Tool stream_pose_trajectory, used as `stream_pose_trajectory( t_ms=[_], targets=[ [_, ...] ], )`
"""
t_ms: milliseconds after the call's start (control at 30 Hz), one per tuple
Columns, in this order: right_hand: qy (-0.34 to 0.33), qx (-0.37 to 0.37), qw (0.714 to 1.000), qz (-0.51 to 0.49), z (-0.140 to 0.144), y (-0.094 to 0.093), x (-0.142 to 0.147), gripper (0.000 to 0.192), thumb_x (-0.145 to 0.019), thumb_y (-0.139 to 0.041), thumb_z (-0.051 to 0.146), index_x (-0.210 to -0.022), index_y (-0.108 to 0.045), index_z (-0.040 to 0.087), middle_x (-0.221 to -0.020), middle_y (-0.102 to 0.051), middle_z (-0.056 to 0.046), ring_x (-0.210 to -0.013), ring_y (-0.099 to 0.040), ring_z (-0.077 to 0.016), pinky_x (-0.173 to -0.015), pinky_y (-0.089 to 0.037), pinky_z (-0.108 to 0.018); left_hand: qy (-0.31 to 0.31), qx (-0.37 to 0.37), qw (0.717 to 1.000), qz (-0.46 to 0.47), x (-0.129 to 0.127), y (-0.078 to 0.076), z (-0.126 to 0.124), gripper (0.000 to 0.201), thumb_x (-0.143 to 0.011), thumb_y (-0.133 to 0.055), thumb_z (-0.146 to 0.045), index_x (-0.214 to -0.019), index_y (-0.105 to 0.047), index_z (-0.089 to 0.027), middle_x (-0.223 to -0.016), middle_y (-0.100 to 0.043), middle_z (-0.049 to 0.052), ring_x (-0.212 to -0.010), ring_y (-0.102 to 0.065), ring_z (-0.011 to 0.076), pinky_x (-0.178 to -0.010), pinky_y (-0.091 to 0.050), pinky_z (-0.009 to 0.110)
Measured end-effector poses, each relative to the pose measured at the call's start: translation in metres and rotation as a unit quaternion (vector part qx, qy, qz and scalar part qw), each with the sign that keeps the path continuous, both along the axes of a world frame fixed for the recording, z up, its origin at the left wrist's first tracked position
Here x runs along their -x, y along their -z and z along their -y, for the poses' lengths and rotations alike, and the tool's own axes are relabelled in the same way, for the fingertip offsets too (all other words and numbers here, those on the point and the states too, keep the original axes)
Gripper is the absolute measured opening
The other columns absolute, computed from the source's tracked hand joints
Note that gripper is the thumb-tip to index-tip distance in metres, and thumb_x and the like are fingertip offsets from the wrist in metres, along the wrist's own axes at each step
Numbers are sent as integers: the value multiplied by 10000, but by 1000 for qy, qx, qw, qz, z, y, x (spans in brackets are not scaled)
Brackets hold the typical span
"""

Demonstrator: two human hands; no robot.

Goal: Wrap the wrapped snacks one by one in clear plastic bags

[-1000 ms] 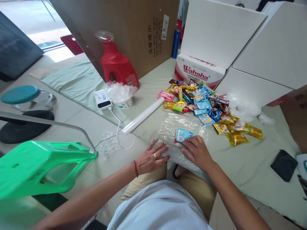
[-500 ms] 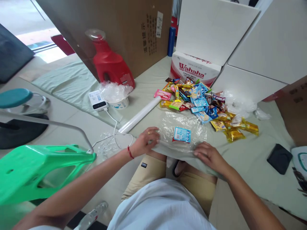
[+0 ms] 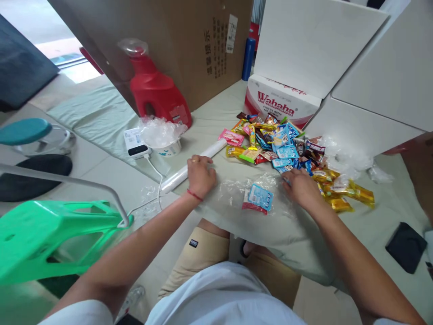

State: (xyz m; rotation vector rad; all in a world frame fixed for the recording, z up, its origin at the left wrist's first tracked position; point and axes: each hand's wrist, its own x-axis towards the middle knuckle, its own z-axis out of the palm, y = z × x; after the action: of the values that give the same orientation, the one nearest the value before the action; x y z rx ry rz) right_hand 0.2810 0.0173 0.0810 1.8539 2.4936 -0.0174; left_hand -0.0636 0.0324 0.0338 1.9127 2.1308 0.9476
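Head view: the left hand lies knuckles up on the far left corner of the clear bag, fingers curled and pressing down; whether it pinches the film or only pins it, I cannot tell. The right hand reaches to the near edge of the snack pile, fingers bent over a blue packet there, though the fingertips are hidden, so whether it has closed on anything cannot be told.

To do this well, the left hand should hold the film flat and taut so that the mouth does not crumple, while the right takes one packet at a time from the edge of the heap rather than digging in (the wrappers are slick and slide over each other). Keeping the bag on the flat part of the sheet, away from the edge that droops over the knees, would stop the contents sliding out.

The bag lies on the sheet between the two hands, just in front of the person's knees. It is thin, clear and wrinkled, catching glare. Inside or on it sit a light blue packet and a red one partly beneath it. A white roll lies just beyond the left hand.
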Motion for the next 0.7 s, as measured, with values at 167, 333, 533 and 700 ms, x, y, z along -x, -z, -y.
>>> stream_pose_trajectory(
  t_ms=[167, 333, 533, 700],
  targets=[
    [-139, 52, 987, -57, -47, 9, 29, 686, -827, -749, 240, -1473, -539, 143, -1287, -664, -168, -1170, -542, -314, -993, -423, -393, 139, -165, 976, -30, -10, -8, 89, 252, -916, -476, -245, -1030, -699, -269, -1054, -657, 102, -1096, -573, 337, -985, -415, 577],
    [-105, 160, 975, -114, -77, 24, 51, 496, -878, -698, 289, -1349, -643, 142, -956, -752, -83, -911, -623, -226, -823, -423, -293, 386, -55, 916, -91, -67, -2, 113, 393, -940, -509, -281, -1289, -681, -340, -1315, -713, 29, -1077, -615, 239, -854, -429, 414],
    [-95, 187, 957, -198, -68, 5, 47, 242, -932, -559, 305, -892, -753, 166, -759, -717, -21, -674, -573, -149, -635, -333, -247, 316, 32, 942, -111, -84, 7, 82, 363, -989, -499, -239, -1302, -684, -251, -1390, -686, 74, -1036, -579, 256, -829, -403, 450],
    [-68, 124, 971, -193, -21, -6, 57, 321, -1006, -491, 374, -970, -761, 205, -805, -728, -37, -700, -597, -169, -638, -343, -260, 231, 50, 969, -73, -73, 11, 78, 385, -981, -507, -248, -1325, -676, -287, -1409, -673, 66, -1074, -560, 295, -848, -427, 476]
  ],
)
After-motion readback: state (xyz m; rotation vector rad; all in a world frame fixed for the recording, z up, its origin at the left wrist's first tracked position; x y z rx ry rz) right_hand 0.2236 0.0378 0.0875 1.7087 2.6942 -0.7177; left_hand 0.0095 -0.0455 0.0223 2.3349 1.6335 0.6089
